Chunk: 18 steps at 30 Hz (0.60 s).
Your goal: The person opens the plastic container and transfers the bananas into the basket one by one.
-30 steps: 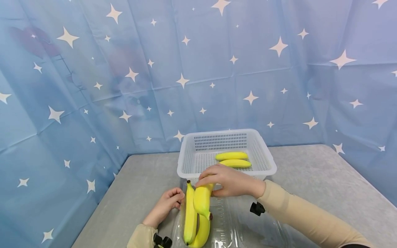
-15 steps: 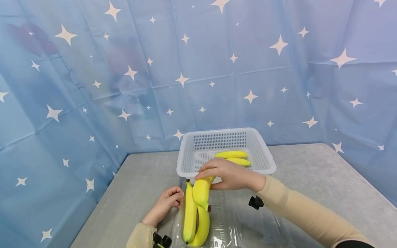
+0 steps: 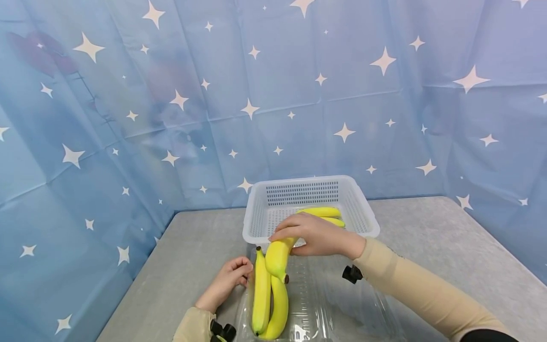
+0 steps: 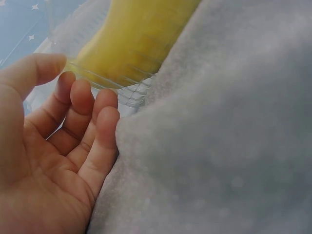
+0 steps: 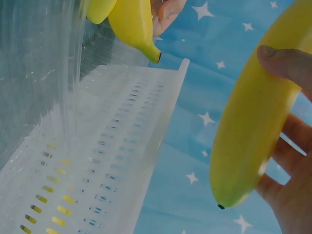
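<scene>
My right hand grips a yellow banana from above, its stem end toward me. In the right wrist view, the thumb lies on one side of this held banana and the fingers on the other. Two more bananas lie side by side in the left part of a clear plastic container, and the held banana overlaps one of them. At the container's left edge is my left hand. Its thumb and forefinger pinch the thin clear rim, the other fingers curled beside it.
Behind the container stands a white perforated basket with two bananas at its right, partly covered by my right hand. The grey table ends at a blue curtain with white stars.
My right hand has shifted slightly up and toward the basket with the banana, whose stem end has risen off the lower bananas in view. The left hand keeps its place.
</scene>
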Motion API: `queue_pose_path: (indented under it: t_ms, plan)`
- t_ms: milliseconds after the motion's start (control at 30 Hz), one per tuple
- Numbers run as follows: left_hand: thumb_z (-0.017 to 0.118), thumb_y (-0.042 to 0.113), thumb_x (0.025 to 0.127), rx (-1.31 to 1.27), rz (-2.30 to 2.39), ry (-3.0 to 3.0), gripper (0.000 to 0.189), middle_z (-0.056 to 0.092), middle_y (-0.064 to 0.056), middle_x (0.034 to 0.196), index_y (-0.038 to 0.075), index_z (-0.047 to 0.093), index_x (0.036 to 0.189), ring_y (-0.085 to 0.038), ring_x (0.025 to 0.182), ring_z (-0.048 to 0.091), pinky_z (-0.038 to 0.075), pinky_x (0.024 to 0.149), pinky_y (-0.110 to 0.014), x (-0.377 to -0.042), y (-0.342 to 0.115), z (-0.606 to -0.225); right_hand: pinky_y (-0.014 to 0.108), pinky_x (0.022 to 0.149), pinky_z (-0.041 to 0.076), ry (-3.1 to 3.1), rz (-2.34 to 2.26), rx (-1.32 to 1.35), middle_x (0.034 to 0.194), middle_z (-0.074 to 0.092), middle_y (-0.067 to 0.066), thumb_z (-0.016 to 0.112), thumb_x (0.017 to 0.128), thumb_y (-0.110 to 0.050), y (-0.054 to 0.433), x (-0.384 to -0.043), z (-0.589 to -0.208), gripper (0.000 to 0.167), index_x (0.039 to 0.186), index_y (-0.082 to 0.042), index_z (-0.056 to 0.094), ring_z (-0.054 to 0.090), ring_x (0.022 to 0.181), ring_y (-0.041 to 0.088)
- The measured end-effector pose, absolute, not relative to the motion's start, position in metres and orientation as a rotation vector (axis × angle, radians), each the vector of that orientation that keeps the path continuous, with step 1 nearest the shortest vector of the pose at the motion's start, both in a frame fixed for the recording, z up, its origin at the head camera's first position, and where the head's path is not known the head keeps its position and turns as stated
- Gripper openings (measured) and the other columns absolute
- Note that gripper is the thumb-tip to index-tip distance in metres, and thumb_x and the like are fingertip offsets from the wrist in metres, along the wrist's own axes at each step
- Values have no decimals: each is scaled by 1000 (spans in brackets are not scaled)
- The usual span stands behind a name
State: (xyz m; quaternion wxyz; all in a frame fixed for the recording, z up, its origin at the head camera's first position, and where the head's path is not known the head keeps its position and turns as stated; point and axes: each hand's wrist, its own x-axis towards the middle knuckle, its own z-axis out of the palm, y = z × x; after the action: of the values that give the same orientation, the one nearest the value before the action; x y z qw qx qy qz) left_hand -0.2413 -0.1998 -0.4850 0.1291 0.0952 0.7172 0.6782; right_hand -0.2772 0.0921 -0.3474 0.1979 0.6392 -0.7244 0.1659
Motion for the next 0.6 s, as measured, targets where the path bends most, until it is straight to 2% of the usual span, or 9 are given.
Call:
queue_pose_path:
  t_ms: [600]
  plan:
    - [59,15,96,278,1972,2096,12,58,-4,78,6,57,88,-12,67,56,52,61,-27,-241,-201,-486,34,91,49,-2100,450,1727,115,65,-1,84,76,-16,103,-281,-345,51,123,-17,64,60,107,17]
